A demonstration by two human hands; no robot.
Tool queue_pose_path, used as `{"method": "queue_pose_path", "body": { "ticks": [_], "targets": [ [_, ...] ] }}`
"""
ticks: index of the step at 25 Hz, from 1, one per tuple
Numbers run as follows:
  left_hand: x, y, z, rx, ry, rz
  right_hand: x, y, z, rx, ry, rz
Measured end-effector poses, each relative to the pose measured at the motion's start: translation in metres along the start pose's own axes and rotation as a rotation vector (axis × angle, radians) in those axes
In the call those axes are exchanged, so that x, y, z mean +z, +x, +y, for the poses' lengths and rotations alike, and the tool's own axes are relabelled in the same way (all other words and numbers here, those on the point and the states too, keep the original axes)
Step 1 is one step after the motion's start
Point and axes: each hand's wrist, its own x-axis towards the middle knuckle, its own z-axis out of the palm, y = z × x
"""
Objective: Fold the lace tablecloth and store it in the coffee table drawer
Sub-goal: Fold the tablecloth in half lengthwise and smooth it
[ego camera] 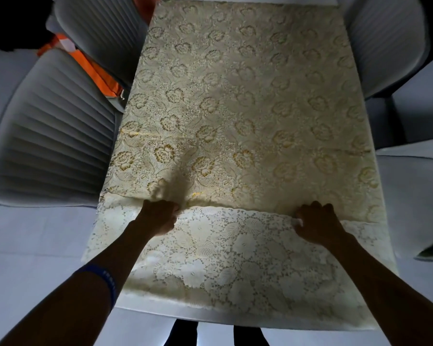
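The fingers [301, 216] of the right hand [315, 224] are curled and clamped on the scalloped edge of the lace tablecloth [235, 108], knuckles up, near the right side of the desk's near end. The fingers [171, 208] of the left hand [158, 217] are likewise curled and pinch the same edge nearer the left side, bunching the cloth into a small raised ridge just beyond them. Both hands sit level with each other, well apart, palms down. Both forearms reach forward from the near edge of the desk, bare and in shadow; the left arm carries a blue wristband [105, 283] partway up.

The tablecloth lies along the whole length of the desk [160, 312], covering it from the far edge to the near edge. It is cream lace with a repeated pattern of roses and leaves, some outlined in gold near the left side. The strip of it on the near side of the hands is paler and shows larger open flower shapes, lying as a flap over the near end; its held edge runs across the desk from left to right.

Grey ribbed chairs [53, 136] stand along the left edge of the desk, another grey chair [383, 43] by the far right corner. An orange cloth [98, 68] shows between the left chairs.
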Motion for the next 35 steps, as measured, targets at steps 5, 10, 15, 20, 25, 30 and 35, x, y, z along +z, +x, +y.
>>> {"method": "queue_pose_path", "body": {
  "ticks": [5, 10, 15, 20, 25, 30, 35],
  "targets": [
    [-0.009, 0.005, -0.009, -0.133, -0.014, 0.210, -0.028, 0.014, 0.018, 0.062, 0.158, -0.145],
    [-0.049, 0.036, -0.016, -0.218, -0.059, 0.276, -0.058, 0.052, 0.030, 0.097, 0.176, 0.025],
    [-0.069, 0.076, -0.025, -0.239, -0.028, 0.329, -0.067, 0.094, 0.056, 0.186, 0.172, -0.105],
    [-0.092, 0.116, -0.016, -0.262, -0.041, 0.387, -0.069, 0.125, 0.065, 0.270, 0.127, 0.213],
    [-0.092, 0.128, -0.008, -0.229, 0.055, 0.485, -0.063, 0.141, 0.060, 0.342, -0.018, 0.233],
    [-0.035, 0.087, 0.036, -0.209, -0.176, 0.252, -0.053, 0.145, 0.050, 0.386, 0.128, 0.345],
    [-0.036, 0.098, 0.016, -0.174, -0.241, 0.178, -0.058, 0.144, 0.017, 0.213, 0.193, 0.517]
  ]
}}
